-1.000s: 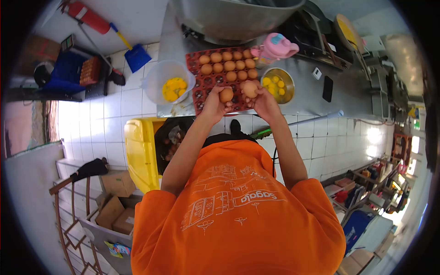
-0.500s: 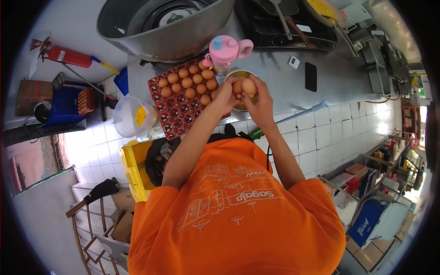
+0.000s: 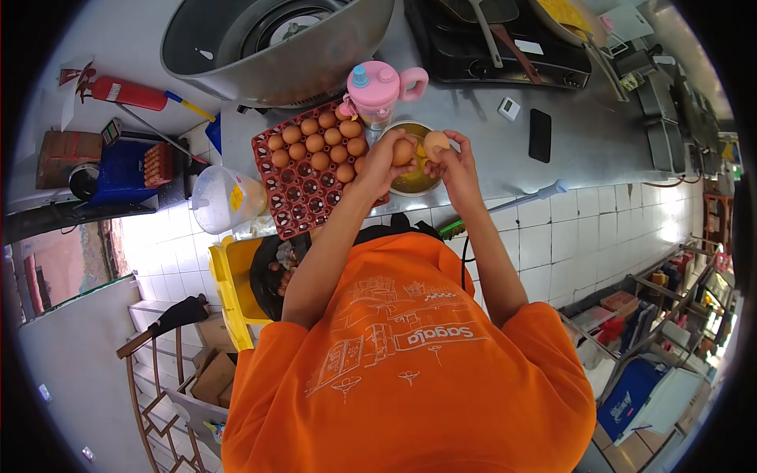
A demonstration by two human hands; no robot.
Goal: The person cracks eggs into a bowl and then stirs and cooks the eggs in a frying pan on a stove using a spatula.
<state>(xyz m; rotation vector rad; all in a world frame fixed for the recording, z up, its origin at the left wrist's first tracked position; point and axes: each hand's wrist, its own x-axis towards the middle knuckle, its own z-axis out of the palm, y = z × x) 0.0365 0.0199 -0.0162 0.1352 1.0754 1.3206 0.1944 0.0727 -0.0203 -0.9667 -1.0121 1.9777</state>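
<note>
My left hand (image 3: 378,167) is closed around a brown egg (image 3: 403,152) at the left side of a metal bowl (image 3: 392,132). Over the bowl's right side, my right hand (image 3: 460,172) grips a paler egg (image 3: 436,143) between thumb and fingers. I cannot tell whether either shell is cracked. Yellow yolk and clear liquid show inside the bowl below. Left of it lies a red egg tray (image 3: 296,206), with brown eggs in its far part and bare cups in the near part. A pink-lidded tumbler (image 3: 374,88) stands just behind the bowl.
On the steel counter (image 3: 481,150) are a phone (image 3: 540,135), a small white timer (image 3: 509,108) and a black stove (image 3: 441,59). A large round metal machine (image 3: 276,59) stands at the back left. A plastic tub (image 3: 229,199) and yellow bin (image 3: 229,272) are at left.
The two eggs, close together before, are now apart. My right hand has moved slightly right with its egg, my left slightly left, and more of the bowl's yolk shows.
</note>
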